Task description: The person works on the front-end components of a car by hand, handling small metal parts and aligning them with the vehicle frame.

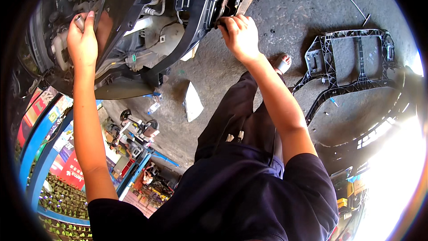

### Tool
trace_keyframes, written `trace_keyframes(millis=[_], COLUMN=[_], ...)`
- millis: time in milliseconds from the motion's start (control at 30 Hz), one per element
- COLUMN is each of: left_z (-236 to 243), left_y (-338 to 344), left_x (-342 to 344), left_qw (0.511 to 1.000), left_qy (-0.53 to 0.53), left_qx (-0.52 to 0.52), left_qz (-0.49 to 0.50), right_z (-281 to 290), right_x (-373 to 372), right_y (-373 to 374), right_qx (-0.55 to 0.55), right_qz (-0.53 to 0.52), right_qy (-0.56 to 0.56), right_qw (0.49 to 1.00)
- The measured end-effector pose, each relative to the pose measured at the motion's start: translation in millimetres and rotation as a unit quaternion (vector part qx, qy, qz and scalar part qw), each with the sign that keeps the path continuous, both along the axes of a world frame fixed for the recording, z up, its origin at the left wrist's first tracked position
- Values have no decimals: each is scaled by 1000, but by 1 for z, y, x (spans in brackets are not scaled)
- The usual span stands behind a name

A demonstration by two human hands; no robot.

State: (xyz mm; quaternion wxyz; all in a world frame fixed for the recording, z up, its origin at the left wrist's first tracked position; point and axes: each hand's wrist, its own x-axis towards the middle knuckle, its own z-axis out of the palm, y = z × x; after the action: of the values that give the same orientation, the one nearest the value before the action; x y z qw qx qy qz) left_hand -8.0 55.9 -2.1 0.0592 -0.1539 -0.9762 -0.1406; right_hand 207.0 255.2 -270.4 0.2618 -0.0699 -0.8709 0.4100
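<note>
In my left hand (83,44), raised over the engine bay, a short silver metal cylinder (79,22), like a socket tool's end, pokes out between thumb and fingers. The rest of it is hidden in my closed palm. Beside that hand runs a long dark panel (117,11). My right hand (240,38) reaches to the front of the car, its fingers curled at the lower end of a dark bracket (229,5). What they grip there cannot be made out. Next to it stands the black plastic front frame (196,22) of the car, with hoses and wires behind.
A large black lattice frame (359,58) lies on the concrete floor at right, with a thin metal rod (355,4) beyond it. A white angular piece (192,102) and a plastic bottle (154,108) lie below the car. Blue posts (49,151) and cluttered shelves stand at lower left.
</note>
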Motion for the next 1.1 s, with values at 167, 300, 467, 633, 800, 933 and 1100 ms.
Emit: trace_keyframes(millis=[167,300,467,633,800,933,1100], left_z=[-1,1,2,3,1,1,10], left_y=[-3,1,6,10,10,11,13], left_x=[-2,3,4,8,8,11,25], left_qw=[1000,1000,1000,999,1000,1000,995], left_qy=[-20,-15,-11,-10,-6,1,83], left_qx=[16,4,-12,-14,-12,-2,25], left_qz=[4,20,26,32,17,13,-41], right_z=[3,8,11,14,24,31,89], right_x=[0,0,-1,0,-1,5,40], right_y=[-1,-2,-6,-13,-12,-7,2], right_qx=[21,25,27,44,11,-102,-565], right_qz=[1,2,-8,-6,-28,-22,-25], right_qy=[-29,-45,-53,-108,-133,-147,-146], right_qw=[999,999,998,993,991,984,812])
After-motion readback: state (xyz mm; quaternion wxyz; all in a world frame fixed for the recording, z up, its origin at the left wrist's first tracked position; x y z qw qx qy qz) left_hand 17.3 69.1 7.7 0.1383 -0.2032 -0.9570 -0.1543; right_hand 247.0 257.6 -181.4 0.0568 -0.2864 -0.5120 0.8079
